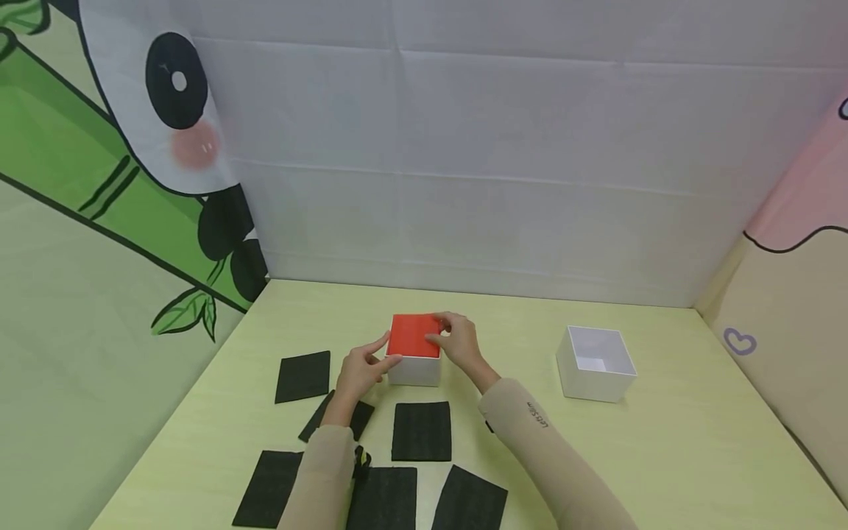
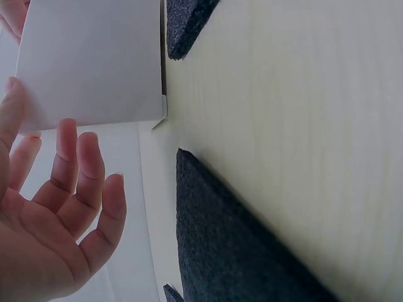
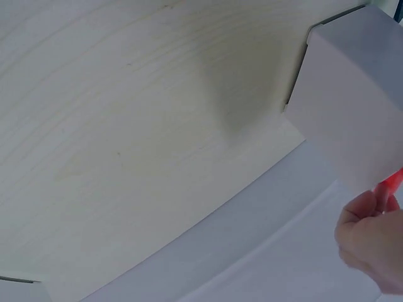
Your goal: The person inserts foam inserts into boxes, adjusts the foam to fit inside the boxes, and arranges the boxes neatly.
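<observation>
A white box (image 1: pixel 414 371) stands on the table with a flat red square sheet (image 1: pixel 412 335) covering its top. At its front left corner, my left hand (image 1: pixel 361 370) holds the box with thumb and index finger. The other fingers of that hand (image 2: pixel 69 214) are loosely bent beside the wall in the left wrist view. My right hand (image 1: pixel 461 342) pinches the red sheet along its right edge, thumb over the top. Only a strip of red shows by the right fingers (image 3: pixel 360 204) in the right wrist view.
A second white box (image 1: pixel 596 383), with its top uncovered, stands at the right. Several black foam squares (image 1: pixel 421 432) lie in front and to the left, one partly under my left wrist. A printed cloth wall (image 1: pixel 464 184) borders the table's (image 1: pixel 695 442) back.
</observation>
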